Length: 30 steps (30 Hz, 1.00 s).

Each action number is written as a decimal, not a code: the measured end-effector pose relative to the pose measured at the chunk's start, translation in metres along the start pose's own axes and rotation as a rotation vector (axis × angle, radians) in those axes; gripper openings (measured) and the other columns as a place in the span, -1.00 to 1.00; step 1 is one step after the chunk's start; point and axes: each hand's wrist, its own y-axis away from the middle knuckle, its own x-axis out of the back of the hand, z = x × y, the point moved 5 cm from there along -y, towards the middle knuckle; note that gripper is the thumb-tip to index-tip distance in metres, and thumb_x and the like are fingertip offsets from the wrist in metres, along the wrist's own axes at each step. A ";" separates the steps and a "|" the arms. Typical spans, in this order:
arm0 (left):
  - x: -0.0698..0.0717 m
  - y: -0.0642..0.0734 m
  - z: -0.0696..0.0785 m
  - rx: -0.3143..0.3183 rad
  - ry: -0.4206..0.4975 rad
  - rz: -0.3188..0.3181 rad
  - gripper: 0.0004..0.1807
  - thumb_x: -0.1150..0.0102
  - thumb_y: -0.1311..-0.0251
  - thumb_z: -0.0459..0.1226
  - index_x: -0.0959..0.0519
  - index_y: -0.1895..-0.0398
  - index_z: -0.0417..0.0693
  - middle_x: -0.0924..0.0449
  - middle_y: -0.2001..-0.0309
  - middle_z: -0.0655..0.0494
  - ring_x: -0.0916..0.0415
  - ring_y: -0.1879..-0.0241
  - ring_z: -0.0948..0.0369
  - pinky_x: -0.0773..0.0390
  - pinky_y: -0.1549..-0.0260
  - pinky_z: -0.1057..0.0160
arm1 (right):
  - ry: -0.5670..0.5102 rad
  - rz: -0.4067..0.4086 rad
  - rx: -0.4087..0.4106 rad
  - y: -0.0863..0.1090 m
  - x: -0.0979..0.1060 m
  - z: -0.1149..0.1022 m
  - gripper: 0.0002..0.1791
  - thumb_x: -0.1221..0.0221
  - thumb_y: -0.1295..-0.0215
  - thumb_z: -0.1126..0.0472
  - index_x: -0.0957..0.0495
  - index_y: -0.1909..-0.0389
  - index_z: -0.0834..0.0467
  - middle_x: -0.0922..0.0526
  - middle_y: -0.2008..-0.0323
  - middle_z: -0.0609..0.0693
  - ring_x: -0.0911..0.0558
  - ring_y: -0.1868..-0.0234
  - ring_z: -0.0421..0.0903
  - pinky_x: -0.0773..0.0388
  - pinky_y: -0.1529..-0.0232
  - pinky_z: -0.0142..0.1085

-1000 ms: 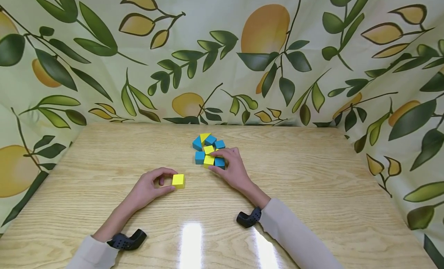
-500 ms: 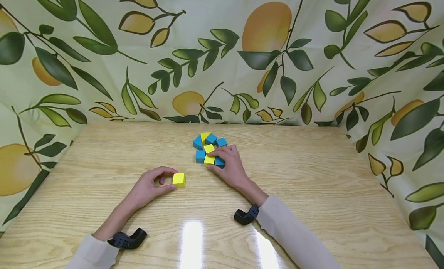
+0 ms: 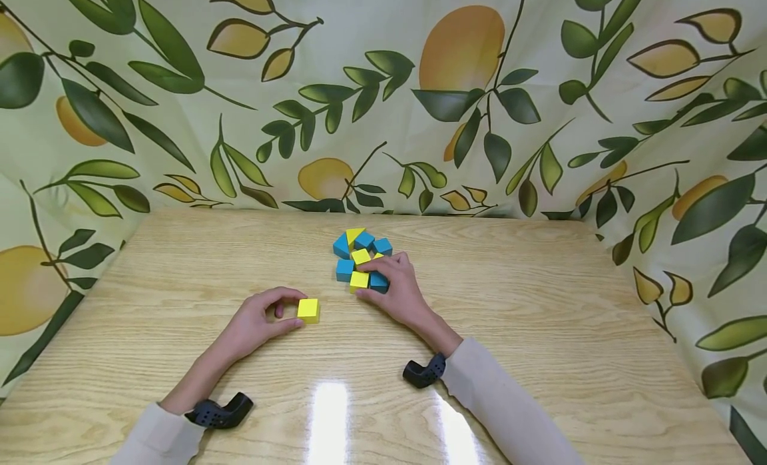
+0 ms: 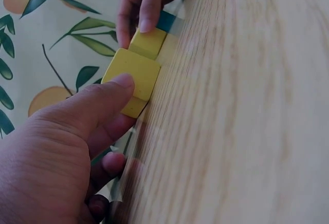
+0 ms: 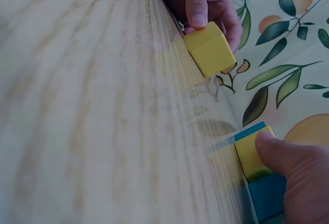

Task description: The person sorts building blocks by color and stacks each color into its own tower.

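My left hand [image 3: 257, 324] pinches a yellow cube [image 3: 308, 310] between thumb and fingers, low at the table surface, left of the block cluster. My right hand [image 3: 400, 288] grips another yellow cube [image 3: 359, 281] at the cluster's near side, its thumb on the near face; in the right wrist view the thumb presses that yellow cube [image 5: 252, 154]. Close behind it lies a further yellow block [image 3: 361, 256]. A blue cube [image 3: 344, 270] stands to its left, and a blue block [image 3: 379, 280] to its right is partly covered by the hand.
At the cluster's back are a blue triangular block [image 3: 341, 246], a yellow triangular block [image 3: 355, 235] and blue blocks [image 3: 364, 240]. A wooden table [image 3: 539, 318] bears everything. Patterned cloth [image 3: 371, 118] hangs behind and at the sides.
The yellow cube in my right hand has shifted slightly toward the near side and left, out from the yellow block behind it. My left hand and its cube stay in place.
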 end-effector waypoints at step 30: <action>-0.001 0.000 -0.001 0.016 -0.015 -0.002 -0.57 -0.41 -0.05 -0.21 -0.58 -0.03 0.03 -0.40 0.43 0.14 -0.30 0.41 0.16 -0.24 0.47 0.29 | -0.029 0.032 0.108 -0.001 0.009 -0.023 -0.60 -0.44 -0.04 0.13 -0.67 0.06 0.10 -0.62 0.12 -0.06 -0.29 0.14 -0.09 -0.25 0.15 -0.23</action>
